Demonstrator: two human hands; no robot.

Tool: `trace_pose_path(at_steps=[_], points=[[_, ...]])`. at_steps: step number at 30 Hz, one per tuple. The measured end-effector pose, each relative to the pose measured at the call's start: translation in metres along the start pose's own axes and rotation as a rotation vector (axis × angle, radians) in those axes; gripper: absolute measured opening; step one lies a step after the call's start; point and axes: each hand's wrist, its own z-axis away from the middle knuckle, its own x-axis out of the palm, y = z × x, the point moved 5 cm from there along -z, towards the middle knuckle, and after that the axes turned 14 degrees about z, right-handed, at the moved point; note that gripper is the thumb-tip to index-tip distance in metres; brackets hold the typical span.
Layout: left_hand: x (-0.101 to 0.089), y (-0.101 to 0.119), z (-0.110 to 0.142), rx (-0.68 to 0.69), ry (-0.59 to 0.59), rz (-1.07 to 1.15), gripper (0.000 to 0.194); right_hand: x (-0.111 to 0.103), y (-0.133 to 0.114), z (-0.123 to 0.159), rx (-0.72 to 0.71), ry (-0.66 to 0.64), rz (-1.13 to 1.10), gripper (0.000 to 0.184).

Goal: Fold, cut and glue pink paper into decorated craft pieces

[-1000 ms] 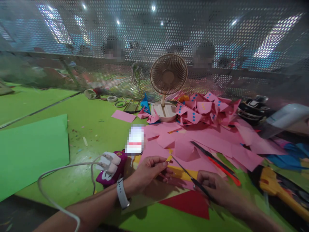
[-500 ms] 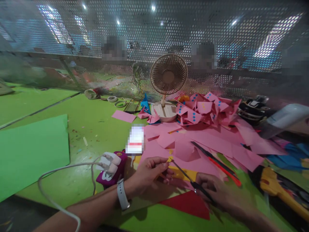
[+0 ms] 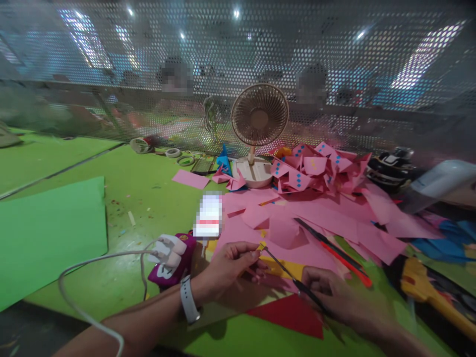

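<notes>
My left hand [image 3: 238, 263], with a white watch band at the wrist, pinches a tiny yellow piece of paper [image 3: 262, 246] between thumb and fingertips. My right hand [image 3: 329, 292] is closed round the dark handle of what look like scissors [image 3: 278, 263]. Their thin metal tip points up and left and meets or nearly meets the yellow piece. Below both hands lie a yellow paper strip [image 3: 286, 268], sheets of pink paper [image 3: 256, 206] and a red paper triangle [image 3: 292, 316].
A small fan [image 3: 259, 116] stands at the back beside folded pink paper shapes [image 3: 322, 166]. A purple power block [image 3: 173, 267] with a white cable sits left of my wrist, near a phone [image 3: 208, 215]. A red-and-black cutter [image 3: 345, 265] and a yellow tool [image 3: 427, 287] lie to the right.
Almost nothing differs. The scissors and my right fingers have shifted very slightly, while my left hand keeps its pinch on the yellow piece.
</notes>
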Motion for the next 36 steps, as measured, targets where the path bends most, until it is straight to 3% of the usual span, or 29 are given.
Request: trace_pose_path(at_steps=[8, 24, 36], points=[[0.000, 0.000, 0.001, -0.025, 0.026, -0.025, 0.028, 0.000, 0.020, -0.011, -0.076, 0.059, -0.036, 0.041], [0.000, 0.000, 0.002, -0.005, -0.006, 0.028, 0.034, 0.001, -0.004, 0.002, 0.025, -0.010, -0.086, 0.039], [0.002, 0.001, 0.002, -0.007, -0.004, -0.019, 0.033, 0.006, 0.017, -0.010, -0.073, 0.032, -0.061, 0.032]])
